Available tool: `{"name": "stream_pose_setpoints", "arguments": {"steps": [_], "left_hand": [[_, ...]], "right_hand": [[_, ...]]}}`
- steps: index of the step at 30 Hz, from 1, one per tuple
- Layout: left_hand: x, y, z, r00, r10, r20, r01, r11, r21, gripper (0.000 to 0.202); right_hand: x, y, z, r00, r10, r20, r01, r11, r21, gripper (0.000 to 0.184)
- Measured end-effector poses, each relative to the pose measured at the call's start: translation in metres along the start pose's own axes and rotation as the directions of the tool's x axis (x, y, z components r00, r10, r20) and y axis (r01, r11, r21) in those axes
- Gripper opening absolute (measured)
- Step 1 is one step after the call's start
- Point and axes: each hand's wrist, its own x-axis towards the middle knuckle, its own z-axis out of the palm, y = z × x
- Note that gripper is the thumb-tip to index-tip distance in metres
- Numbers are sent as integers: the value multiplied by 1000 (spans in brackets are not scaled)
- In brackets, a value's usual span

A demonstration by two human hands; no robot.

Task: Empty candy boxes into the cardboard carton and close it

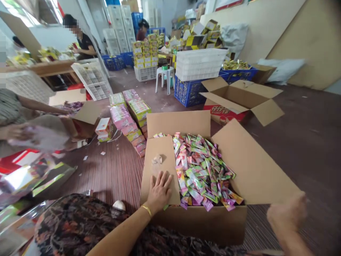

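A large cardboard box (202,222) stands before me, heaped with small colourful wrapped sachets (201,165) in green, pink and purple. My left hand (160,190) lies flat on the box's left flap (162,147), fingers spread; this flap is folded inward over part of the sachets. At the lower right, my right hand (287,212) is closed on the outer corner of the right flap (257,165), which is folded outward. The far flap (178,122) stands up at the back. My right fingers are slightly blurred.
Stacked retail cartons (125,119) stand beyond the box to the left. An open cardboard box (239,97) is behind right, near blue crates (186,92) and white crates (201,64). A co-worker's arm (39,106) reaches into another box at left; other people sit farther back.
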Motion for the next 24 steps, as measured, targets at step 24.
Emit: {"name": "stream_pose_setpoints", "arguments": {"steps": [24], "left_hand": [[-18, -4, -17, 984, -58, -170, 51, 998, -48, 56]], "right_hand": [[58, -227, 113, 965, -85, 248, 94, 995, -24, 52]]}}
